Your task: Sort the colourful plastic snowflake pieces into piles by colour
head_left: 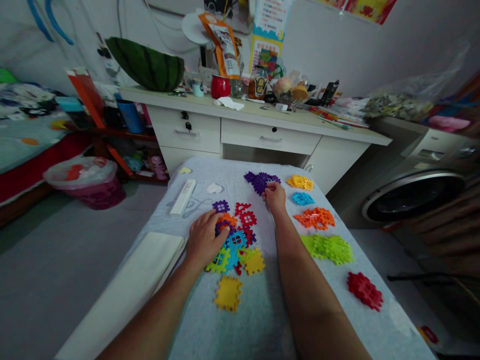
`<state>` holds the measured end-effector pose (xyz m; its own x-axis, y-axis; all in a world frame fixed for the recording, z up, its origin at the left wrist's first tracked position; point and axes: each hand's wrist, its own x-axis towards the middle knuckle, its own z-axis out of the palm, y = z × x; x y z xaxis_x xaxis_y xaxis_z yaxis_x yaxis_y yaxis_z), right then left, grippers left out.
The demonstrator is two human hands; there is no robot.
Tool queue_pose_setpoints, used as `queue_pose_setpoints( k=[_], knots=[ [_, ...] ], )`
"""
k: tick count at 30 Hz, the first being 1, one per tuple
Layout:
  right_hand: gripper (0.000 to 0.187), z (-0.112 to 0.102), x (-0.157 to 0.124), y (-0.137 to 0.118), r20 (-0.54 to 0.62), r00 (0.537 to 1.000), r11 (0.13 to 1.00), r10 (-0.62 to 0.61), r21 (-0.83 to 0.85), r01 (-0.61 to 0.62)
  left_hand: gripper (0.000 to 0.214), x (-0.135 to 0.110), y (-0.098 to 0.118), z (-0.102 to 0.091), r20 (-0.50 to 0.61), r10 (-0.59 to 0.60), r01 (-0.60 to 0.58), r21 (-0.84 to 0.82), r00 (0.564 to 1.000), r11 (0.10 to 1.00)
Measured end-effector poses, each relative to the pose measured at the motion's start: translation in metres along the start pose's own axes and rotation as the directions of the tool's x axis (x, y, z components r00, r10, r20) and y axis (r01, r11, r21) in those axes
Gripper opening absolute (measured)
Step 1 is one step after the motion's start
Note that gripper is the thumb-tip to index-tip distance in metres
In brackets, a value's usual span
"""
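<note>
My left hand (205, 237) is at a mixed heap, thumb and fingers closed on a purple interlocking plastic tile (224, 226). Around it lie red tiles (248, 218), blue tiles (235, 241), a green tile (219, 261) and yellow tiles (254, 262). One yellow tile (228, 293) sits apart, nearer to me. A single purple tile (221, 206) rests just beyond my left fingers. Farther off, my right hand (275, 196) is pinched at the edge of a purple tile pile (259, 181); its fingertips partly cover the piece there.
Down the right side run yellow-orange (300, 182), blue (302, 198), orange (315, 218), green (330, 248) and red (365, 290) piles. A white power strip (183, 198) and folded white cloth (131, 290) lie left. A drawer desk (191, 132) stands behind; a washing machine (408, 170) is right.
</note>
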<state>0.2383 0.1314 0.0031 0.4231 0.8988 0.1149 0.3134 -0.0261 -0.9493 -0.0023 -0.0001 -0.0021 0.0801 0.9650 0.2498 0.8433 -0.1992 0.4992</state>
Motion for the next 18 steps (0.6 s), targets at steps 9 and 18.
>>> queue_pose_setpoints(
  k=[9,18],
  knots=[
    [0.028,-0.001,0.002,0.002,-0.007,0.984,0.979,-0.177,-0.099,0.176,0.039,0.000,0.001,0.000,0.000,-0.001,0.001,-0.009,1.000,1.000],
    [0.023,0.003,-0.014,-0.010,0.192,0.941,0.936,-0.280,-0.164,0.312,0.039,0.000,0.001,-0.001,0.010,-0.010,0.010,-0.003,1.000,1.000]
  ],
)
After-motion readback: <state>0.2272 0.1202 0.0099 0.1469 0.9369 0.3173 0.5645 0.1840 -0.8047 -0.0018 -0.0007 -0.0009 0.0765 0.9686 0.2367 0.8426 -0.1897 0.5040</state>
